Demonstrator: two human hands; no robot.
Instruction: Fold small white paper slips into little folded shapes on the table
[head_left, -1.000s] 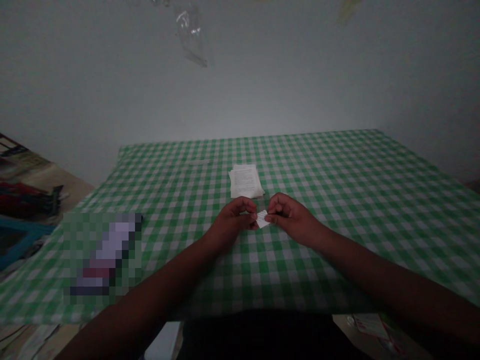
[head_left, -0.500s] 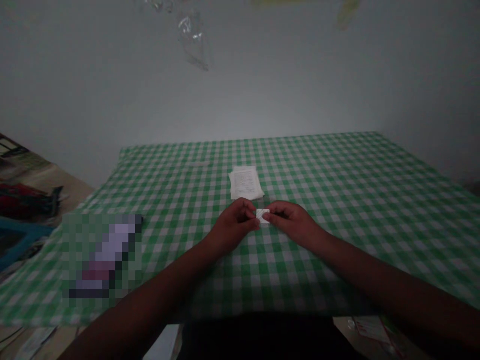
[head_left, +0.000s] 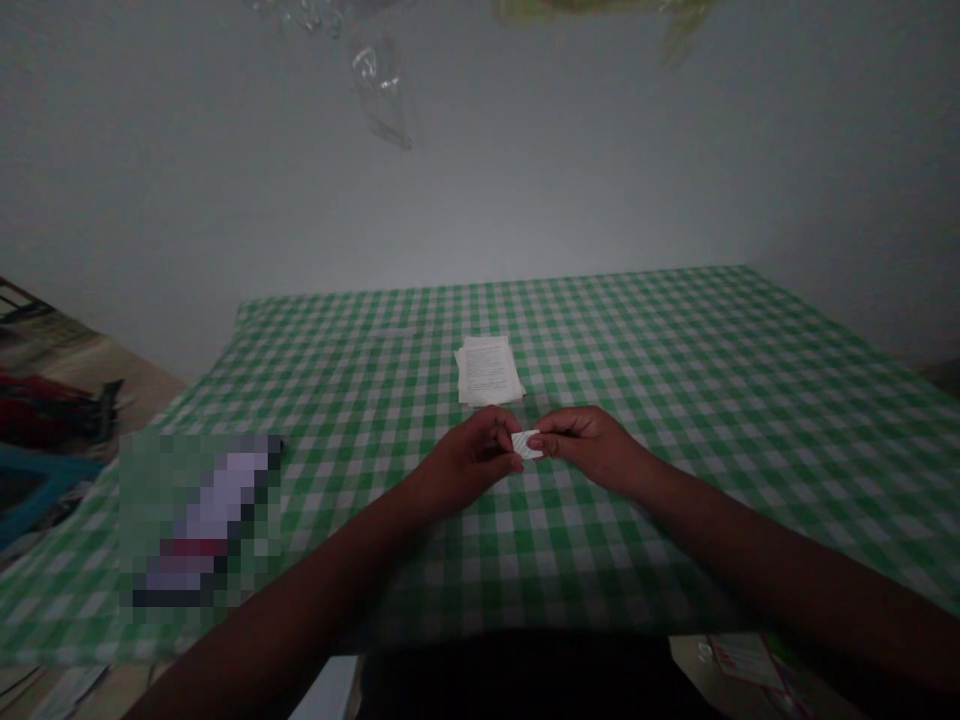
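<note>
Between my two hands is a small folded piece of white paper point(head_left: 525, 445) with printed lines slanting across it. My left hand point(head_left: 472, 455) pinches its left edge between thumb and fingers. On the opposite side, my right hand point(head_left: 589, 445) grips it too, the thumb lying over its face. Both hands are just above the checked tablecloth. Just beyond them lies a small stack of printed paper sheets point(head_left: 489, 370), slightly fanned at the edges.
A green and white checked tablecloth point(head_left: 675, 360) covers the table up to the wall. At the left lies a blurred-out device point(head_left: 217, 510) like a phone. A pale strip point(head_left: 394, 333) rests at the back. Clear plastic point(head_left: 382, 90) hangs on the wall.
The view has shifted slightly, so things sit a little lower in the picture. Both hands keep hold of the folded paper, which appears tilted a bit differently.
</note>
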